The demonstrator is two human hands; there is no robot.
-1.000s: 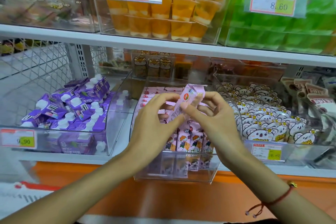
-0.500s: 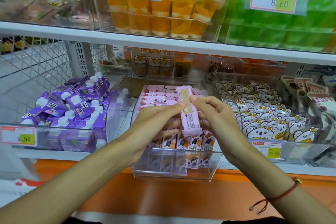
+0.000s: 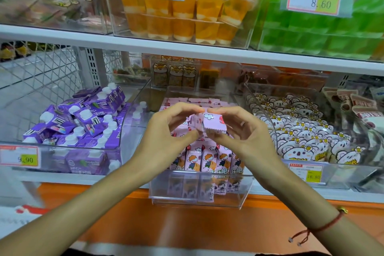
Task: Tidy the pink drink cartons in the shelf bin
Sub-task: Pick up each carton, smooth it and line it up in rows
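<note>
A person's left hand (image 3: 166,131) and right hand (image 3: 245,133) meet above the clear shelf bin (image 3: 199,193), which sits on the middle shelf between a bin of purple drink cartons (image 3: 83,122) and a bin of koala-print snack packs (image 3: 301,137). Between them is a single pink drink carton (image 3: 214,123), lifted clear of the stock and turned so that its crimped end faces the viewer. Both grips are narrow pinches: the right thumb and fingertips close on the carton's near end, the left thumb and fingertips on its blurred far side. Holding it at both ends probably allows the carton to be rotated into the orientation of the rest before it is set down. The remaining pink cartons (image 3: 207,160) stand upright in rows inside the bin, printed faces forward, with more lying flat toward the back. A red cord bracelet (image 3: 324,228) circles the right wrist. Price labels (image 3: 305,172) front the neighbouring bins.
</note>
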